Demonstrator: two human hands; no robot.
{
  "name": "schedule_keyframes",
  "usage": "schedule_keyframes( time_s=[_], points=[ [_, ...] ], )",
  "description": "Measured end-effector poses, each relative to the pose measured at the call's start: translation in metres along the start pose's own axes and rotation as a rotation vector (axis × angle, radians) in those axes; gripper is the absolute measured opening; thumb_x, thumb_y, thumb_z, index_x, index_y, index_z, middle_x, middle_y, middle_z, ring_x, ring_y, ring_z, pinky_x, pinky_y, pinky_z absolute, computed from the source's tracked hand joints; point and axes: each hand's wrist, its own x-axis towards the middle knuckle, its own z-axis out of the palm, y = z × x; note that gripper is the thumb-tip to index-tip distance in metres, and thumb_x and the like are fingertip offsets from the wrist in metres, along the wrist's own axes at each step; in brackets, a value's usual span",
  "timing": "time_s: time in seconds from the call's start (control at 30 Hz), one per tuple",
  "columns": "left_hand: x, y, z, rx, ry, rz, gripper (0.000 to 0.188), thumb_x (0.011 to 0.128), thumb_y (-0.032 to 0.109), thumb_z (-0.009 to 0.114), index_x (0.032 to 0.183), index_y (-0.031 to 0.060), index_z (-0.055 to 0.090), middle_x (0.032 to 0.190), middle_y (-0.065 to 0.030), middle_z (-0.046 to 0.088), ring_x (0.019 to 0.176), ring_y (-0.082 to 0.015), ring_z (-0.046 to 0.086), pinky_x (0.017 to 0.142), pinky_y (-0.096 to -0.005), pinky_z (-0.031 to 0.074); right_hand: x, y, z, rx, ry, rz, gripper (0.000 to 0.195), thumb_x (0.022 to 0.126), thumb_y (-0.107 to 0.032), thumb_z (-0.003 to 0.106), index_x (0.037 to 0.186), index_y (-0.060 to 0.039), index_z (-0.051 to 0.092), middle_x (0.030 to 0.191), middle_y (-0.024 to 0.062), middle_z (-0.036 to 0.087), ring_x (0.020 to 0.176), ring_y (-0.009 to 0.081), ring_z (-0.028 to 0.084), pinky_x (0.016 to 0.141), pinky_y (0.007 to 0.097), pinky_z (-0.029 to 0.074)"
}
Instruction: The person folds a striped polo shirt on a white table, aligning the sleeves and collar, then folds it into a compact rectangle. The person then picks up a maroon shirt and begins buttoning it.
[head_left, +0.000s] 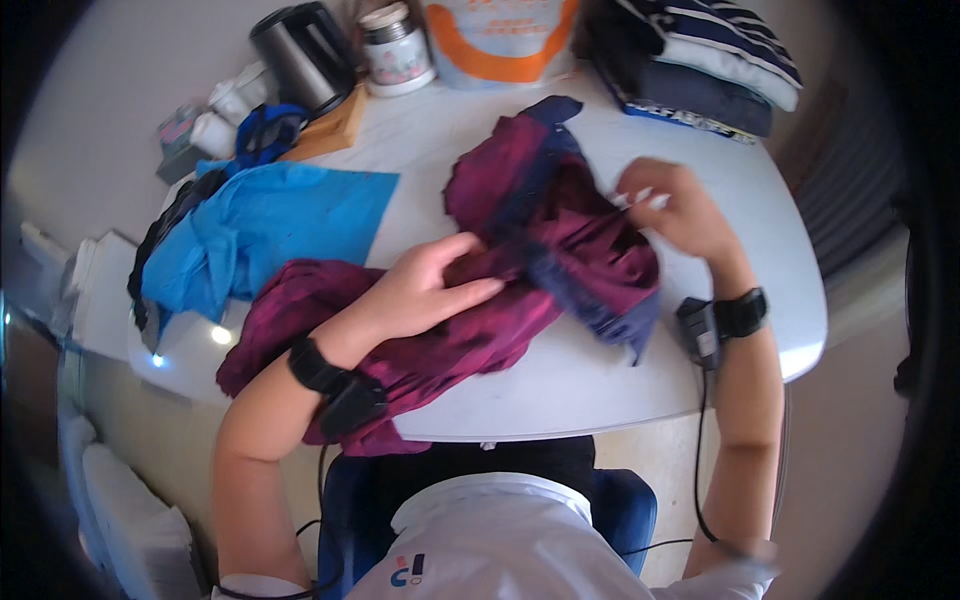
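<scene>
A crumpled maroon garment (465, 330) with dark navy trim lies across the white table in front of me. Its lower left part hangs over the table's near edge. My left hand (431, 289) grips the cloth near the middle, thumb on top, some fingertips hidden in the folds. At the garment's right side, my right hand (664, 202) pinches an edge of the maroon fabric between thumb and fingers. This hand is slightly blurred. A navy strip (585, 292) of the garment runs between the two hands, and one navy end points away from me.
Left lies a bright blue cloth (300, 210) over dark fabric. Behind it are a blue bundled item (270, 135), a kettle (304, 56), white cups (214, 135) and a floral jar (397, 56). Folded clothes (697, 82) are stacked back right, beside an orange-and-white bag (502, 45). Cables hang from both wrist devices.
</scene>
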Motion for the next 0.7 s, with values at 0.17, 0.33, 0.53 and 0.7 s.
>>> schedule_keyframes(
  time_s=[0.17,0.33,0.53,0.7],
  points=[
    [0.007,0.0,0.005,0.119,-0.017,0.025,0.021,0.093,0.016,0.067,0.101,-0.0016,0.058,0.083,-0.0023,0.06,0.073,-0.0061,0.053,0.063,-0.0249,0.045,-0.001,0.046,-0.012,-0.186,0.223,0.222,0.012,0.088,-0.007,0.055,0.084,0.0034,0.059,0.076,0.005,0.06,0.069,0.0125,0.058,0.064,0.026,0.046],
    [0.008,-0.001,0.006,0.13,0.005,0.086,0.027,0.092,0.025,0.069,0.097,-0.0004,0.061,0.076,-0.0045,0.06,0.067,-0.0088,0.051,0.06,-0.0267,0.042,-0.003,-0.01,0.01,0.023,0.144,0.011,0.025,0.082,-0.021,0.07,0.082,-0.0004,0.056,0.075,0.0027,0.054,0.07,0.0115,0.051,0.065,0.0262,0.042],
    [0.005,-0.001,0.003,0.198,0.008,0.066,0.028,0.09,0.027,0.07,0.095,-0.0002,0.063,0.076,-0.0079,0.062,0.067,-0.0137,0.054,0.061,-0.0291,0.044,-0.008,-0.053,0.029,-0.104,-0.207,-0.017,0.046,0.062,-0.025,0.084,0.09,-0.0013,0.056,0.082,0.0065,0.053,0.073,0.0175,0.051,0.067,0.0298,0.043],
    [0.006,-0.005,0.006,0.128,0.036,0.152,0.027,0.09,0.025,0.07,0.092,-0.0011,0.064,0.07,-0.0079,0.06,0.063,-0.0148,0.054,0.057,-0.0313,0.044,-0.011,-0.035,0.031,-0.159,-0.304,0.079,0.049,0.057,-0.022,0.084,0.093,0.0002,0.059,0.082,0.0115,0.056,0.074,0.022,0.054,0.068,0.0307,0.046]
  ],
)
